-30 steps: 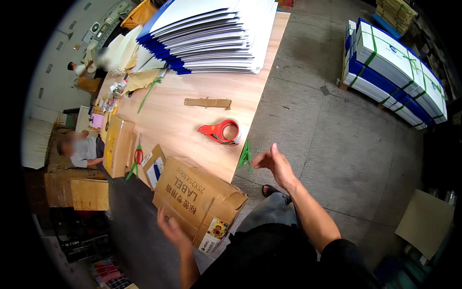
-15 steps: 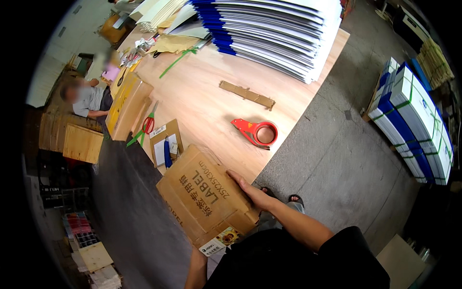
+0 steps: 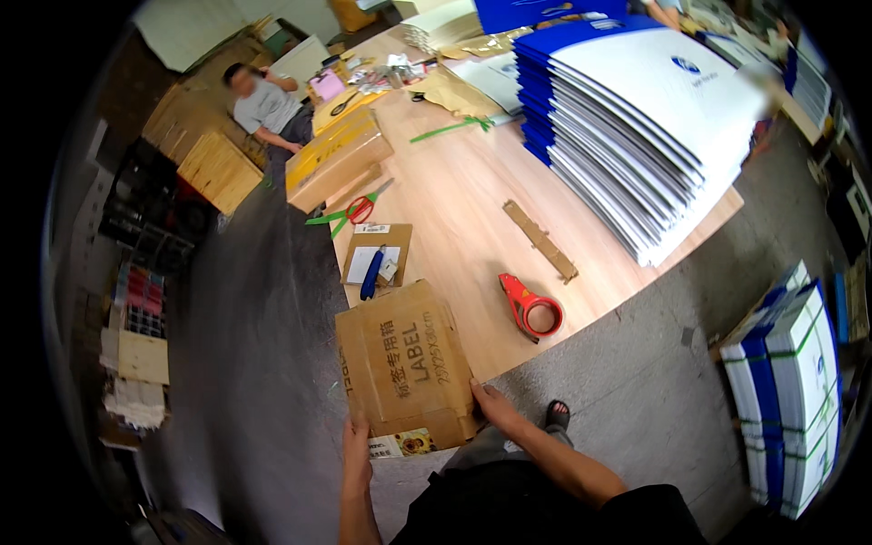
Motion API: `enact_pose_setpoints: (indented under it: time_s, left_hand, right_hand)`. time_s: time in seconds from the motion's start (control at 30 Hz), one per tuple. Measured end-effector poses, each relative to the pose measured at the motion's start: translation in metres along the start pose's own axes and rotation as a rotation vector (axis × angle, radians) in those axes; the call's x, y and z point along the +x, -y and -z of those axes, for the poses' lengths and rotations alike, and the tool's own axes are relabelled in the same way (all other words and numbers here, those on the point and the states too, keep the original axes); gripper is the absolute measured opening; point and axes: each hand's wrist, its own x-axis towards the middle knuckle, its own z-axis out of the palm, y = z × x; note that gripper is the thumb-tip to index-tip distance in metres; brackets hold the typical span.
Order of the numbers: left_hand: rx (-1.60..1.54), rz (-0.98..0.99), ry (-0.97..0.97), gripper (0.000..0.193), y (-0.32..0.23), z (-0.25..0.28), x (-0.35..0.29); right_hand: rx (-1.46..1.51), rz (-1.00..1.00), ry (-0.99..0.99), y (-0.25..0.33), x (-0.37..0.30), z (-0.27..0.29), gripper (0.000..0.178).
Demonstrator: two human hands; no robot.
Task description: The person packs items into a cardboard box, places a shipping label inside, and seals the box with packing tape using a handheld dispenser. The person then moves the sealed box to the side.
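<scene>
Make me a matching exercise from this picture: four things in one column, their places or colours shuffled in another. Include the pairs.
Things
1. Nearest cardboard box
2. Tape dispenser
3. Scissors
4. Tall stack

Places or colours
A. White and blue
B. Touching a green strip
C. Held between the left hand and the right hand
D. Red, close to the right-hand edge of the table

Pairs: 1-C, 2-D, 3-B, 4-A

The left fisheye camera, up on that person's head, looks down and forward past the left hand [image 3: 357, 436] and right hand [image 3: 495, 405] close below, taking in the table [image 3: 454, 213] beyond and another person [image 3: 270, 107] far left.
</scene>
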Motion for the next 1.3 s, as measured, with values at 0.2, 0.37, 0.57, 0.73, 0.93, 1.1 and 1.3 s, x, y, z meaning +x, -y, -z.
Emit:
enact_pose_setpoints:
  time_s: [0.2, 0.37, 0.57, 0.73, 0.93, 1.1, 1.3]
  left_hand:
    - [-0.384, -0.011, 0.004, 0.057, 0.072, -0.034, -0.009]
    - [0.259, -0.383, -0.139, 0.042, 0.131, -0.071, -0.007]
    - [0.292, -0.676, -0.614, 0.031, -0.058, -0.039, 0.029]
    - [0.851, -1.182, 0.015, 0.074, -0.155, -0.108, -0.007]
    - [1.244, -1.051, 0.338, 0.087, -0.129, -0.168, -0.035]
    - [1.170, -1.073, 0.385, 0.073, -0.123, -0.160, -0.027]
    - [0.769, -1.041, 0.439, 0.057, -0.130, -0.142, -0.024]
  right_hand:
    - [-0.625, 0.198, -0.057, 0.156, -0.079, 0.014, 0.072]
    - [-0.985, 0.718, -0.160, 0.176, -0.092, -0.013, 0.072]
    - [-0.734, 0.588, 0.052, 0.199, -0.066, 0.025, 0.056]
    - [-1.189, 0.742, -0.491, 0.176, 0.001, 0.091, 0.043]
    - [-1.597, 0.705, -0.450, 0.099, 0.022, 0.119, 0.043]
    - [-1.349, 0.787, -0.371, 0.094, 0.025, 0.119, 0.035]
    - [-0.117, 0.407, 0.076, 0.171, -0.083, 0.118, 0.033]
